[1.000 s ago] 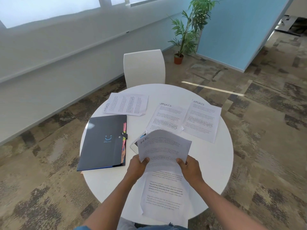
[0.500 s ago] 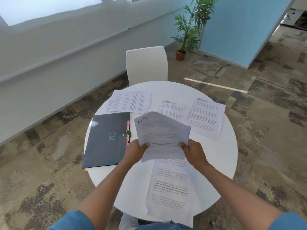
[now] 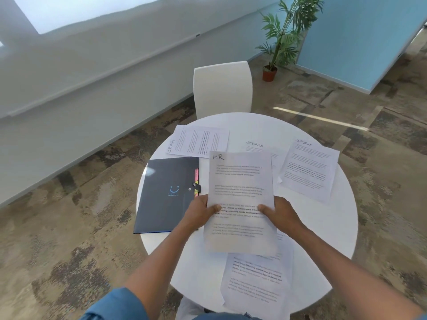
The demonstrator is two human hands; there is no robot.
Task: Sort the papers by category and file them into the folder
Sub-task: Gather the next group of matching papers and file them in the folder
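Now, held sheet: we hold the HR paper [image 3: 240, 192] above the table [image 3: 323, 227], just right of the folder [image 3: 166, 195].
Fingers: left hand [image 3: 198, 212] and right hand [image 3: 280, 214] each pinch a side edge, thumbs on top.
Handling: we judge it light, limp and easily creased; two-edge support suits it.
Count: three SPORTS sheets beyond the folder [image 3: 198, 142], [image 3: 256, 146], [image 3: 309, 167]; one HR sheet; one unlabelled sheet [image 3: 256, 282] nearest us; one folder.
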